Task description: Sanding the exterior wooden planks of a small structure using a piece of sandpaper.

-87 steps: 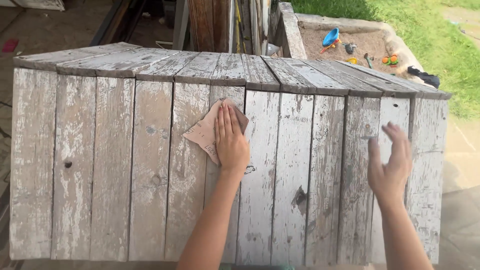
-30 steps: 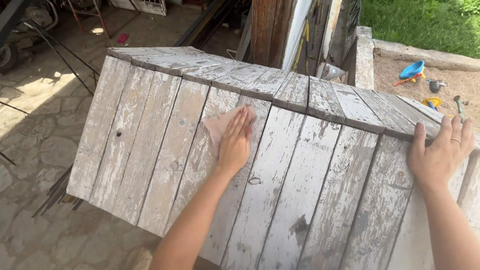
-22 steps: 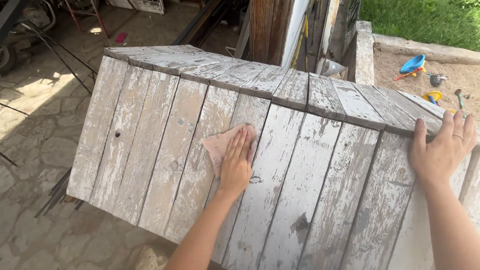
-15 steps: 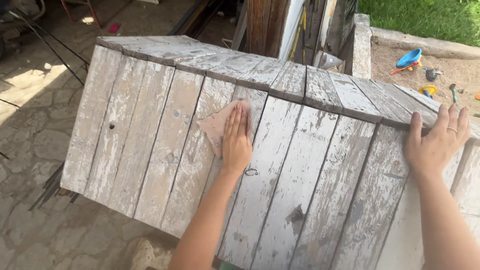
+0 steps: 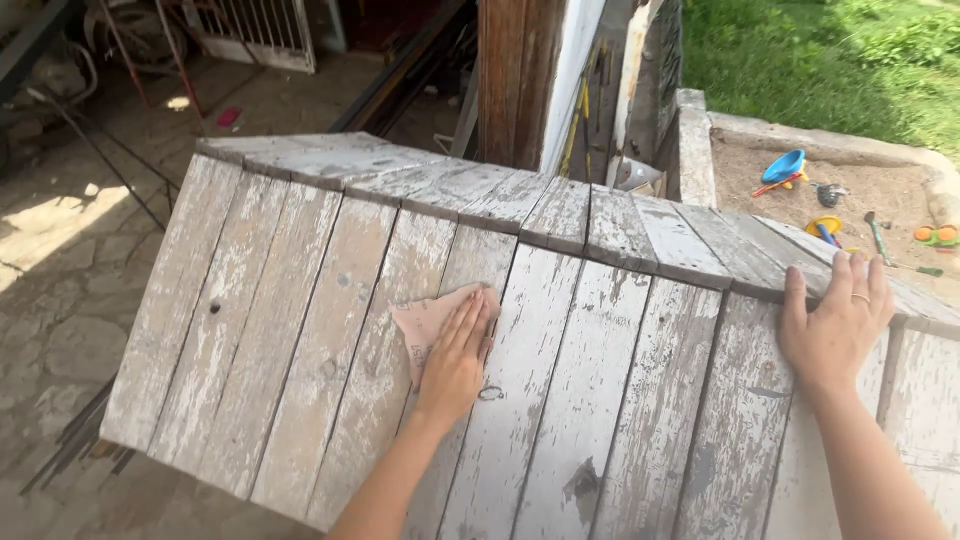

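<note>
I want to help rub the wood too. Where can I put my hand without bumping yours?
The planks left of the sandpaper are bare out to the left edge. Another bare stretch lies between the left hand, flat on the sandpaper, and the right hand resting near the ridge. The narrow top boards are bare too. The sandbox behind holds scattered toys.

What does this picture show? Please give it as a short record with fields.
Setting: outdoors, paved yard beside grass
Left hand: flat on a pinkish sheet of sandpaper, pressing it to the boards
Right hand: open, gripping the ridge edge; ring on one finger
Worked surface: weathered wooden panel of grey planks with flaking paint
Behind: sandbox with coloured plastic toys
</note>
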